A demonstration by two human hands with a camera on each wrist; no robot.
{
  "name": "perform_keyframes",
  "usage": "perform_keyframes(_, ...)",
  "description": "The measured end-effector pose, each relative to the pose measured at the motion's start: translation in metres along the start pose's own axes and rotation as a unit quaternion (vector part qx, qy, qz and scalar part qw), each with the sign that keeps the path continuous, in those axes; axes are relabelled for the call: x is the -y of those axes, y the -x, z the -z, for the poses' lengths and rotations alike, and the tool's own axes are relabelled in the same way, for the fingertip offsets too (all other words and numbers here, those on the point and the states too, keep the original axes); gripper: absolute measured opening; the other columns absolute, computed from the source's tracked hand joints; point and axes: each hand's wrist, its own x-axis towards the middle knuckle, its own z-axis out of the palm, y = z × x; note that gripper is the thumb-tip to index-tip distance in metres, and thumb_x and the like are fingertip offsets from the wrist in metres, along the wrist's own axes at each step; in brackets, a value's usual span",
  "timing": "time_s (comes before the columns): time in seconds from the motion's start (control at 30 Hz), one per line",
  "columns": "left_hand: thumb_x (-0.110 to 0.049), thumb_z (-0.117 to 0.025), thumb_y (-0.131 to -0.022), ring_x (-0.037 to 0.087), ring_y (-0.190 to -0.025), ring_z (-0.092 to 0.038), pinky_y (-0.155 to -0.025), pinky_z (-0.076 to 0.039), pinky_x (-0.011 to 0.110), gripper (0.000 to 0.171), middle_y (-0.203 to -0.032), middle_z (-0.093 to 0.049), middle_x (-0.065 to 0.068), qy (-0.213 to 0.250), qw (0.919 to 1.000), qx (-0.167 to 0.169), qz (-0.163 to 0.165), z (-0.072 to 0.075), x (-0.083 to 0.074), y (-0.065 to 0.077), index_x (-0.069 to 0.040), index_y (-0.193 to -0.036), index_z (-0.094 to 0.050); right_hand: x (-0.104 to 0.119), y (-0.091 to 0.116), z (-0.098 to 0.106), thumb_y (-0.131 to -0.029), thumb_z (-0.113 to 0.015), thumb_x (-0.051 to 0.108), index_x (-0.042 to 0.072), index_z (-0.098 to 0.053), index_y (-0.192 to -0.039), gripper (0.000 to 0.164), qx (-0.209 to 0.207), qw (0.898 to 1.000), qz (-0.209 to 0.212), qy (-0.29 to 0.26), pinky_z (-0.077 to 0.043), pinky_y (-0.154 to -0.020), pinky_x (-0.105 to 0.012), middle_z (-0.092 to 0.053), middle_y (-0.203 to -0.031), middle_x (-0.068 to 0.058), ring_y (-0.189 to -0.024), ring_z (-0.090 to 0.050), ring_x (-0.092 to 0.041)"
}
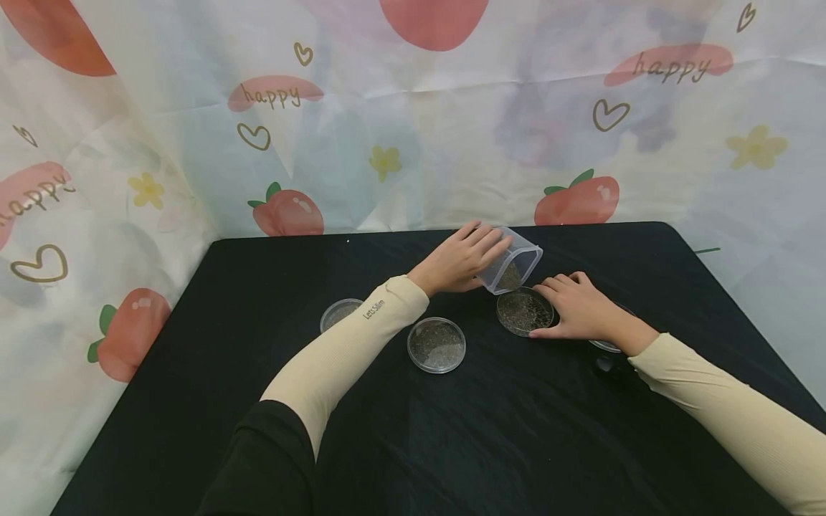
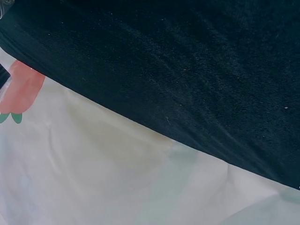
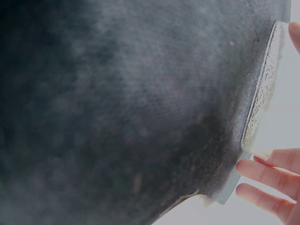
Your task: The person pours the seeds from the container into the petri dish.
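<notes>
My left hand (image 1: 461, 259) grips a clear plastic container (image 1: 524, 259), tipped so its mouth faces right and down. Dark grainy material, like soil, lies along the container's lower side. Just below its lip sits a petri dish (image 1: 524, 312) with the same dark grains spread in it. My right hand (image 1: 574, 307) holds this dish by its right side, thumb near and fingers beyond. In the right wrist view, fingers (image 3: 269, 180) are at the end of the dish (image 3: 263, 89). The left wrist view shows neither the left hand nor the container.
A round dish (image 1: 437, 345) of greyish-brown grains stands front centre. Another dish (image 1: 337, 312) is partly behind the left forearm. A further dish (image 1: 605, 346) shows under the right wrist, mostly hidden. Black cloth (image 1: 452, 444) covers the table; a printed curtain (image 1: 439, 143) hangs behind.
</notes>
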Motion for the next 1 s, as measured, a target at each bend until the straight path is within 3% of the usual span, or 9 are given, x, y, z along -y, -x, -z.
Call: perform_keyframes(1.0,-0.056,-0.061,-0.082,0.022,-0.123,-0.049,-0.109,-0.032,0.038,0.075,-0.134,-0.052,0.007,0.007,0.9982,-0.054,-0.024,-0.0007,-0.0028,-0.0028,-0.010,-0.139,-0.042,-0.0002,0.0001,-0.0007,-0.070,-0.068,0.065,0.001,-0.058,-0.124,0.084,0.010,1.000,-0.005,-0.001,-0.035,-0.086,-0.054,-0.062,-0.116,-0.015,-0.105,-0.054,-0.032)
